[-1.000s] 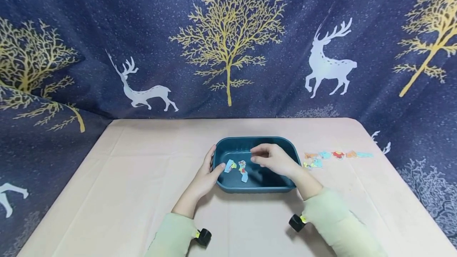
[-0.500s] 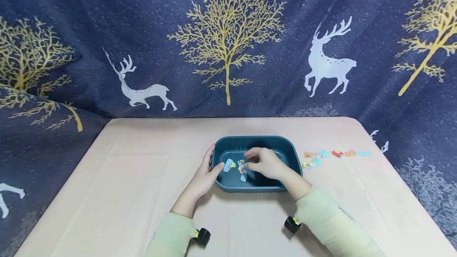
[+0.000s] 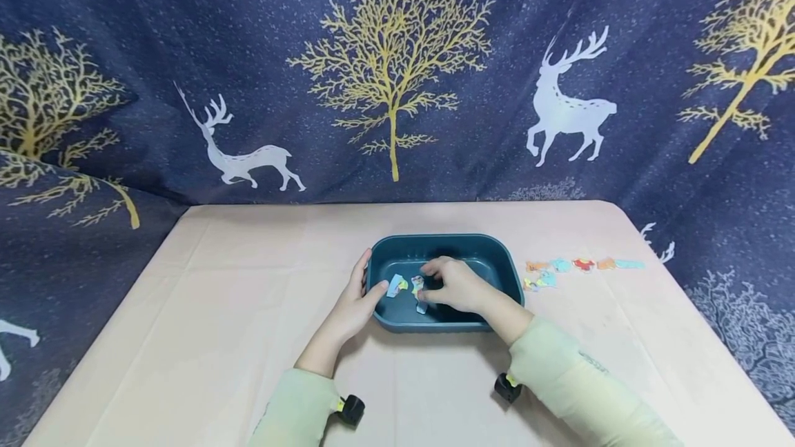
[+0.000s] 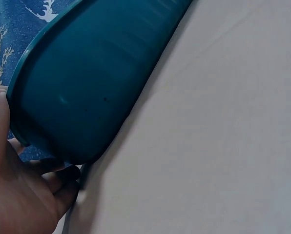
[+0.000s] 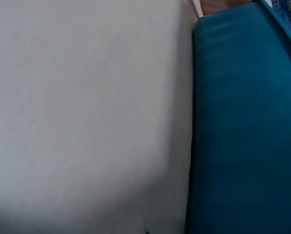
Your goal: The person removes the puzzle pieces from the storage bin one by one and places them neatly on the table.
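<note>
A dark teal rectangular bin stands on the table. My left hand grips its left end, thumb over the rim and fingers along the outside; the left wrist view shows this hand below the bin's end wall. Inside lie small flat printed cut-outs: a light blue and yellow one by the left thumb, and a multicoloured one with a light blue end. My right hand reaches over the rim to the multicoloured cut-out, thumb and forefinger apart beside it. Whether they touch it is unclear.
To the bin's right lies a row of several flat cut-outs, among them a red one and a long light blue one. A pale cloth covers the table. Behind it hangs a dark blue curtain with deer and trees.
My right hand has moved left and lower inside the bin, from its middle to the multicoloured cut-out. The left hand keeps its grip. The whole head view has shifted slightly.
</note>
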Demonstrator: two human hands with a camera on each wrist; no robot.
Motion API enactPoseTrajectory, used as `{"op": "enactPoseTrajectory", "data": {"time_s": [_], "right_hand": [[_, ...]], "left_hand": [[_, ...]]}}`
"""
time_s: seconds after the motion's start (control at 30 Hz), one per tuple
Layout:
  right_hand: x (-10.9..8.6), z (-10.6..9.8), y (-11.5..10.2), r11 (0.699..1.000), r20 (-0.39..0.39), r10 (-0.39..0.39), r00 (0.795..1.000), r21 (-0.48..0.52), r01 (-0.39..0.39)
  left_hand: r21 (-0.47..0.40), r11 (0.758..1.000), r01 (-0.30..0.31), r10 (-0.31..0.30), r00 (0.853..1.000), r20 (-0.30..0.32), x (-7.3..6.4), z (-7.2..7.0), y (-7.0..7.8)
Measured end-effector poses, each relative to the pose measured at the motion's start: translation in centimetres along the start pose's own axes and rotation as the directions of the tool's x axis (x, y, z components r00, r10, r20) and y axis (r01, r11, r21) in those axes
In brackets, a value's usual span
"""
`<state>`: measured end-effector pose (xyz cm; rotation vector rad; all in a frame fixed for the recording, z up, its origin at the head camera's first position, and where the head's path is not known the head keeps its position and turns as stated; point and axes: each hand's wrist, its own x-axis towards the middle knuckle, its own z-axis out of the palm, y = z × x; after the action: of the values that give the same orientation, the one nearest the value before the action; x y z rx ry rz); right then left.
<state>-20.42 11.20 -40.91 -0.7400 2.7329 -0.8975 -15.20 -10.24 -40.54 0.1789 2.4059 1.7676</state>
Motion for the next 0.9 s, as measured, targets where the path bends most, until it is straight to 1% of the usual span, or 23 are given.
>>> {"op": "enactPoseTrajectory", "data": {"time_s": [0.13,0.27,0.37,0.5,0.53,0.6,0.77,0.9], "right_hand": [[0.2,0.2,0.0,0.994,0.039,-0.006,0.999,-0.104,0.01],[0.2,0.4,0.1,0.978,0.083,0.006,0.997,-0.206,0.012],[0.3,0.4,0.1,0.975,0.108,0.012,0.994,-0.223,0.012],[0.2,0.2,0.0,0.977,0.114,0.022,0.993,-0.211,0.003],[0.2,0.2,0.0,0.978,0.113,0.027,0.993,-0.207,-0.003],[0.1,0.1,0.0,0.982,0.1,0.037,0.994,-0.188,-0.018],[0.2,0.0,-0.1,0.994,0.033,0.059,0.998,-0.096,-0.055],[0.4,0.0,0.2,0.999,-0.022,0.05,0.999,0.005,-0.05]], "left_hand": [[-0.002,1.0,0.002,-0.002,1.0,0.003,0.0,0.0,-0.1],[-0.007,1.0,0.004,-0.004,1.0,0.005,0.0,0.0,-0.1],[-0.01,1.0,-0.002,0.002,1.0,0.007,0.0,0.0,-0.1],[-0.018,1.0,-0.004,0.005,1.0,0.013,0.2,0.1,-0.2],[-0.024,1.0,-0.002,0.003,1.0,0.015,0.4,0.1,-0.4],[-0.028,1.0,-0.006,0.006,1.0,0.005,0.8,0.3,-1.1],[-0.021,1.0,-0.009,0.009,0.999,-0.031,1.5,0.5,-3.0],[-0.02,1.0,-0.002,0.002,0.999,-0.037,1.4,0.4,-3.0]]}}
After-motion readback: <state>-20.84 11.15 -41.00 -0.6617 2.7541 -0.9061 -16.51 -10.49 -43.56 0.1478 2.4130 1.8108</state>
